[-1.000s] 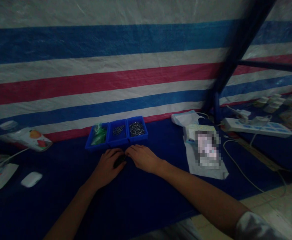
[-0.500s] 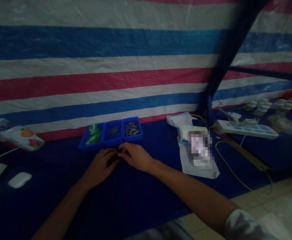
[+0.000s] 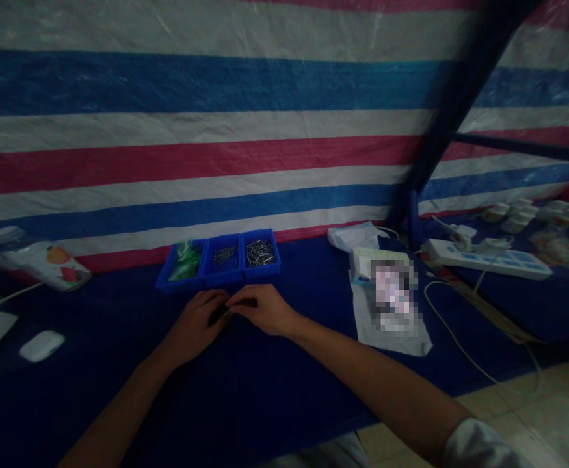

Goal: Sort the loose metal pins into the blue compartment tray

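My left hand and my right hand meet at the fingertips over the blue table, just in front of three joined blue trays. Both hands are closed in a pinch; something thin and small shows between them, too small to name. The left tray holds a green item in clear plastic. In the middle tray lie a few thin metal pieces. The right tray has a larger heap of metal pieces.
On the left are a white case and a printed container. At right lie a tissue pack on white paper, a power strip, a cable and several small bottles. A striped sheet hangs behind.
My right hand has shifted slightly down, its fingertips nearer my left fingers. The view has turned a little, so the things at the right sit slightly farther right.
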A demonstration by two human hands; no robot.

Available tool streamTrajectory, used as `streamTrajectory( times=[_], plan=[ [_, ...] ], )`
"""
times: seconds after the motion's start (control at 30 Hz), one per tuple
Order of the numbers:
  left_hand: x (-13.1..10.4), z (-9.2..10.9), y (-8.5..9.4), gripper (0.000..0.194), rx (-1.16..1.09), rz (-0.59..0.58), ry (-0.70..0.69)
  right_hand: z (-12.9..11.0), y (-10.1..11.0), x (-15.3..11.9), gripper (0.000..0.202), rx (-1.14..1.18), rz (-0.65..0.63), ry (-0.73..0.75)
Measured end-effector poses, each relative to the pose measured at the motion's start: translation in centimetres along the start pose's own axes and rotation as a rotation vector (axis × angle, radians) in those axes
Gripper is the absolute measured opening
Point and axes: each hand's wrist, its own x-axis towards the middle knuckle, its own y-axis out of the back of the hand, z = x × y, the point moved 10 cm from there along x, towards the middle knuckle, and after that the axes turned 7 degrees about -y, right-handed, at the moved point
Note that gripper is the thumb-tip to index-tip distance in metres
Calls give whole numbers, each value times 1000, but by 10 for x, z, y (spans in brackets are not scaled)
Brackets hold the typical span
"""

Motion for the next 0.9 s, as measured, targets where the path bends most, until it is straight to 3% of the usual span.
streamTrajectory(
  times=[0.2,0.37,0.5,0.63,0.77,0.83,0.9],
  plan=[
    [1,1,1,29,-16,7,10,5,4,6,14,340,25,-128],
    [1,5,2,26,-13,7,-2,17,15,11,37,342,104,-274],
    [0,6,3,25,-14,23,-8,20,12,23,38,283,117,-369],
    [0,5,2,24,-14,8,-6,13,4,46,35,373,151,-395],
    [1,6,3,24,-15,5,-8,-3,3,46,27,334,204,-300],
    [0,6,2,25,-32,-1,-11,-22,8,25,21,130,210,-155],
    [0,7,2,24,-52,-9,-28,-42,3,-8,18,-164,95,-14]
  ],
)
